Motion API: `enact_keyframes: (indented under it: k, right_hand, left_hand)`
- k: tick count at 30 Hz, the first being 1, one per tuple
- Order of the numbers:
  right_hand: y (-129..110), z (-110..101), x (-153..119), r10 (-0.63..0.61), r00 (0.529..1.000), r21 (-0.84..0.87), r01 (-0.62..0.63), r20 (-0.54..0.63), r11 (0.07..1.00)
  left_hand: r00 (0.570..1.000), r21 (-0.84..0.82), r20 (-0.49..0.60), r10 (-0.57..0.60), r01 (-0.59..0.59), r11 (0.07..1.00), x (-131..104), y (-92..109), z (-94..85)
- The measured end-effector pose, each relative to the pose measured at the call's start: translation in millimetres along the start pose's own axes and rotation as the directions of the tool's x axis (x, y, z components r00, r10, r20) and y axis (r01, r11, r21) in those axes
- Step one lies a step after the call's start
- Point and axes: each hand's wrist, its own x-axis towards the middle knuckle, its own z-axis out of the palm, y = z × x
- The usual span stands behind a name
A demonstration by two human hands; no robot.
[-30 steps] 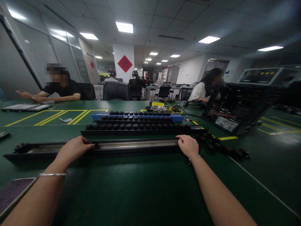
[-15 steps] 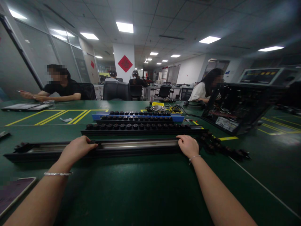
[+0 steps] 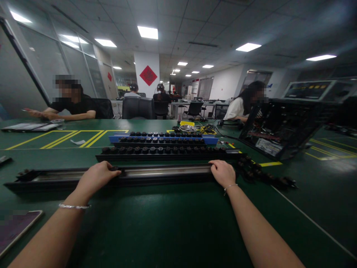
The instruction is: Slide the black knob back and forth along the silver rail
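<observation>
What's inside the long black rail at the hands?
Inside the rail: a shiny strip, dark parts at the left end, and a dark piece by the left hand, which, like the right hand, hides what's behind.

Through the head camera I see a long, black, open-topped channel [image 3: 167, 179] lying left to right on the green surface [image 3: 145, 227]. A shiny metal strip [image 3: 167, 170] lines its inside; dark fittings [image 3: 25, 173] sit at its left end.

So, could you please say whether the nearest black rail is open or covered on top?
Open: between the left hand and right hand, the black rail shows its shiny inner channel uncovered.
</observation>
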Motion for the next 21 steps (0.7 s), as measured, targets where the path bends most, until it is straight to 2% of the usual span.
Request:
enact_keyframes:
  k: [8, 13, 21]
  right_hand:
    - [-2, -2, -1, -0.002, 1.000, -0.006, 0.002, 0.004, 1.000]
    - [-1, 0, -1, 0.001, 1.000, -0.003, -0.001, 0.006, 1.000]
    - [-2, -3, -1, 0.005, 1.000, 0.000, -0.005, 0.010, 1.000]
  left_hand:
    - [0.997, -0.006, -0.064, 0.046, -0.047, 0.999, -6, 11, 5.9]
    - [0.996, -0.001, -0.071, 0.053, -0.053, 0.999, -14, 22, 5.2]
    - [0.996, 0.004, -0.073, 0.056, -0.056, 0.998, -16, 29, 7.8]
